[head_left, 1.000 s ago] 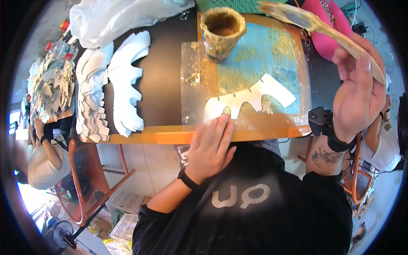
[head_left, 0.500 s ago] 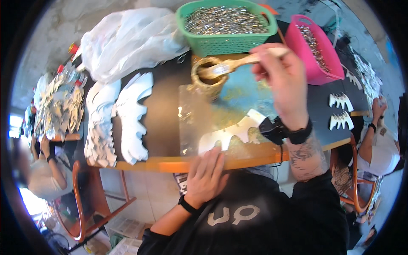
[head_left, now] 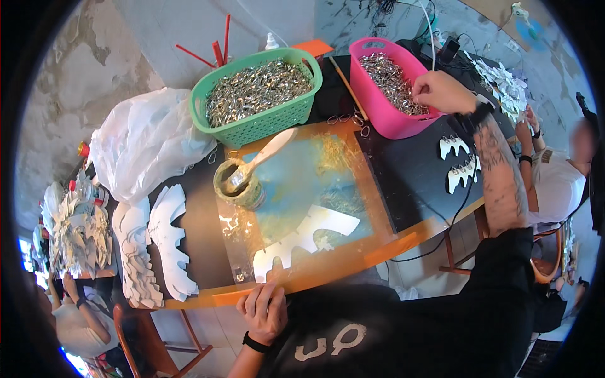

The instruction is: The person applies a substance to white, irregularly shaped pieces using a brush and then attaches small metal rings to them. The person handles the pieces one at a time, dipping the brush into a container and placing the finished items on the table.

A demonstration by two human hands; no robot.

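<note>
My right hand (head_left: 444,92) reaches over the pink basket (head_left: 367,94), its fingers pinched at the rim beside the small shiny metal loops (head_left: 389,79); whatever they hold is hidden. My left hand (head_left: 263,313) rests at the table's front edge, fingers slightly bent and apart, close to the lower left end of a white scalloped piece (head_left: 305,236). That piece lies flat on a blue, glue-smeared sheet (head_left: 283,170). A wooden-handled brush (head_left: 268,153) leans in a crusted pot (head_left: 251,195) beyond it.
A green basket (head_left: 252,131) of metal loops stands at the back, beside a white plastic bag (head_left: 148,138). Stacked white scalloped pieces (head_left: 169,242) lie on the left. Two small pieces with loops (head_left: 463,171) lie on the right. A black cable (head_left: 435,249) crosses the right edge. People sit at both sides.
My right hand has let go of the brush, now standing in the pot, and moved right to the pink basket. My left hand has drawn back slightly to the table edge. The view has shifted.
</note>
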